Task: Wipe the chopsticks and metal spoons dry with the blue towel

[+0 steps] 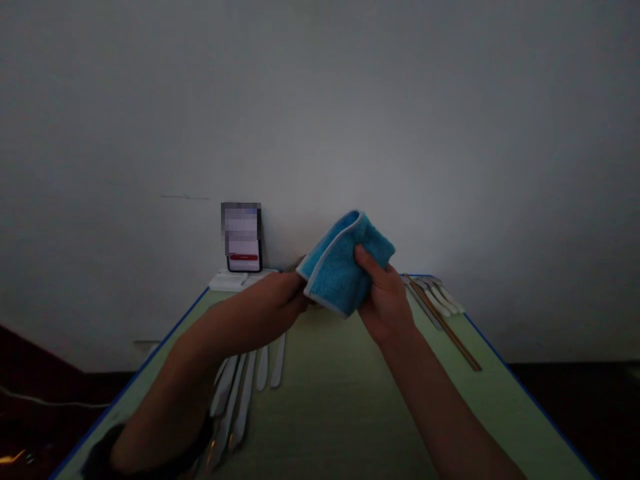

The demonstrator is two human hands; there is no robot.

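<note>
My right hand (384,293) is closed on a folded blue cloth (340,267) with a pale edge, held up above the table. The thumb presses on the front of the cloth. My left hand (290,300) is curled at the cloth's left lower corner, its fingertips hidden behind the fabric. A dark grey sliver (296,264) shows just above that hand, too little of it to name. Below my left forearm lie several table knives (243,400), partly covered by the arm.
A phone (244,240) stands against the wall on a white base (227,281) at the table's back left. Brown chopsticks (447,327) and several white-handled utensils (440,297) lie at the right. The green table (340,413) has blue edges and meets the grey wall.
</note>
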